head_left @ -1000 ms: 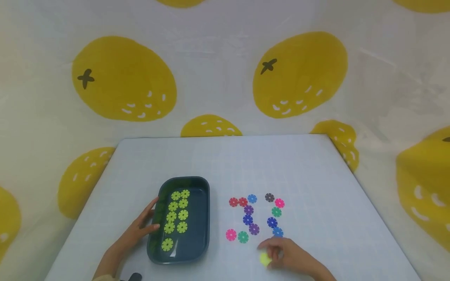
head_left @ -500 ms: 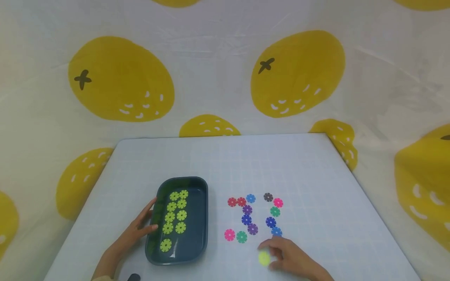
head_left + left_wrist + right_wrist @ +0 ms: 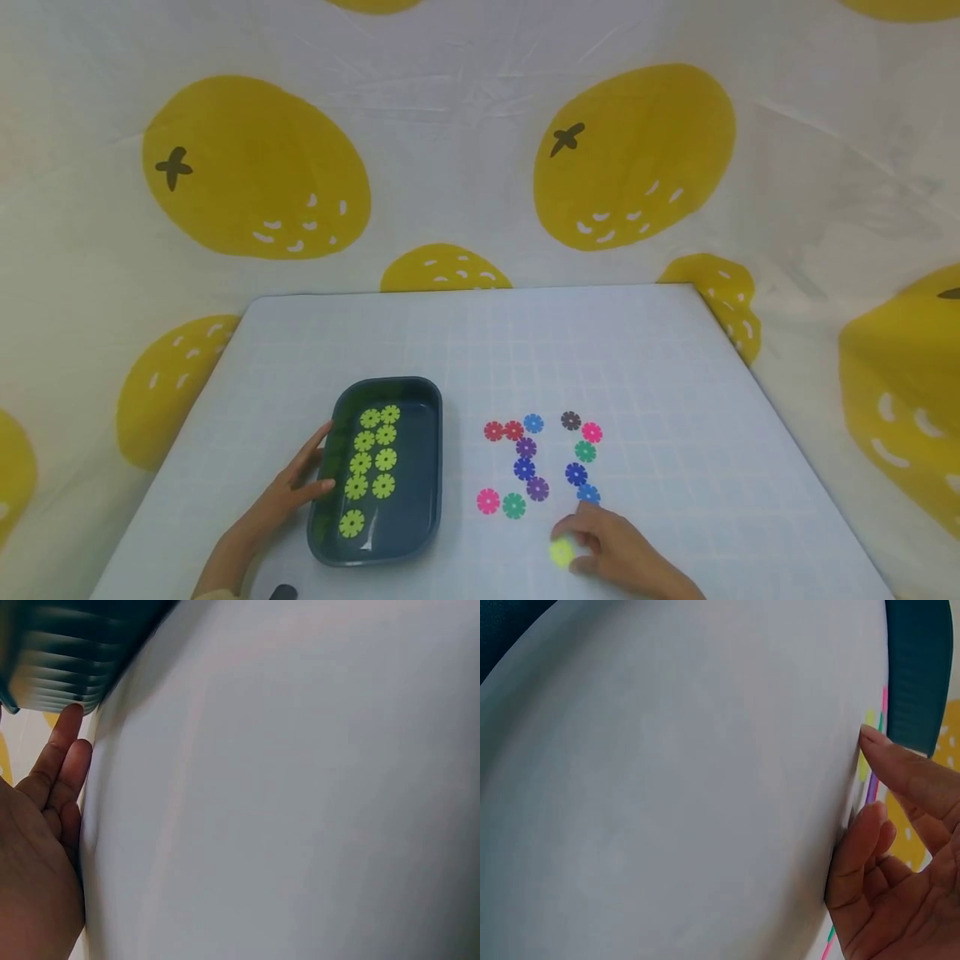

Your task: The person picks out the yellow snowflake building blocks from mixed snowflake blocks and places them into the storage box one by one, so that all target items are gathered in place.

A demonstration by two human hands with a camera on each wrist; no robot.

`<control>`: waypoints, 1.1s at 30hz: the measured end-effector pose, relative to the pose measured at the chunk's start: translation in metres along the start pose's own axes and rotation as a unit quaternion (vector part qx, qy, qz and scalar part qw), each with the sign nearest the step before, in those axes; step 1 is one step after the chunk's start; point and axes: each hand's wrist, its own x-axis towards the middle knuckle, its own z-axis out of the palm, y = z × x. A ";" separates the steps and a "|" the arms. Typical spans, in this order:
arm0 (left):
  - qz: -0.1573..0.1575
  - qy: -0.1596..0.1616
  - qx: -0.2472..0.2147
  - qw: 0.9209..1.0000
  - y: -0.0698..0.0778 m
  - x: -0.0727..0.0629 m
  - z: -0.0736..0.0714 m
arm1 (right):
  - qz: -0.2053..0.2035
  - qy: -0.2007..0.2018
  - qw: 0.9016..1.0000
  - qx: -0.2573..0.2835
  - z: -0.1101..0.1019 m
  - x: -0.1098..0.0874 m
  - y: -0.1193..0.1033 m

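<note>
You were mid-pickup: your right hand [image 3: 615, 554] pinched the yellow-green disc [image 3: 562, 552] off the counter [image 3: 660, 375], your left hand [image 3: 288, 492], fingers straight, steadied the tray [image 3: 427, 467]; next, lift it across into that tray.

head view overhead, wrist views table-level

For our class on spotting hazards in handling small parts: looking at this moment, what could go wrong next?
1. The right hand has only fingertips on the flat yellow-green disc; it may slip rather than lift.
2. The blue disc lies just beyond the fingers and could be nudged out of line.
3. The left hand only touches the tray, which might shift.
</note>
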 end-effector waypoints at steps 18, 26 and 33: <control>0.003 -0.001 -0.001 1.000 -0.001 0.001 -0.001 | 0.038 0.007 0.999 0.008 0.008 0.003 -0.003; 0.008 -0.002 -0.010 1.000 0.000 0.000 0.000 | 0.050 0.023 0.993 0.102 0.008 0.003 -0.007; 0.007 -0.001 -0.009 1.000 -0.002 0.001 0.000 | 0.092 0.046 0.973 0.206 0.009 0.005 -0.005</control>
